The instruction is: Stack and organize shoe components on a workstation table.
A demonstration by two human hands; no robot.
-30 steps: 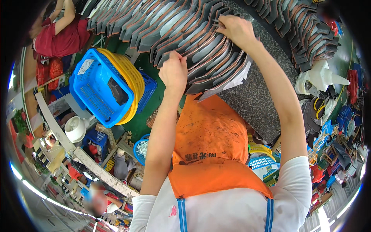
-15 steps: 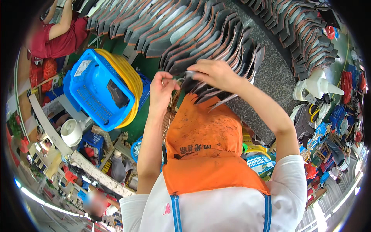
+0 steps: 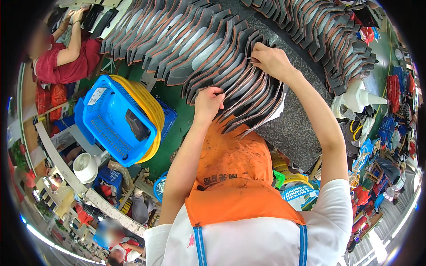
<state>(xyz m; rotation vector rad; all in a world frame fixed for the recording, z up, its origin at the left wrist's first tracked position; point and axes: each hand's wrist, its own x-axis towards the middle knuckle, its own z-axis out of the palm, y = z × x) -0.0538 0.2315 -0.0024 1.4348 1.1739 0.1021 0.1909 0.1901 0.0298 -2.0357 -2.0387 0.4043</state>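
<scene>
A long fanned row of dark grey, brown-edged flat pieces (image 3: 195, 48) lies overlapped on a speckled grey table (image 3: 301, 128). My left hand (image 3: 207, 103) pinches the near edge of one piece at the row's lower end. My right hand (image 3: 271, 61) grips the edge of a piece farther right in the same stack (image 3: 248, 95). An orange apron (image 3: 235, 177) covers my front below the hands.
A second row of the same pieces (image 3: 337, 35) runs along the far right. Stacked blue and yellow baskets (image 3: 122, 119) stand at left over green floor. A person in a red shirt (image 3: 66, 57) works at upper left. A white bottle (image 3: 359, 99) and clutter sit right.
My hands pulled in toward my chest half a second ago, then moved back out onto the stack; the right hand now sits farther up and right on the pieces.
</scene>
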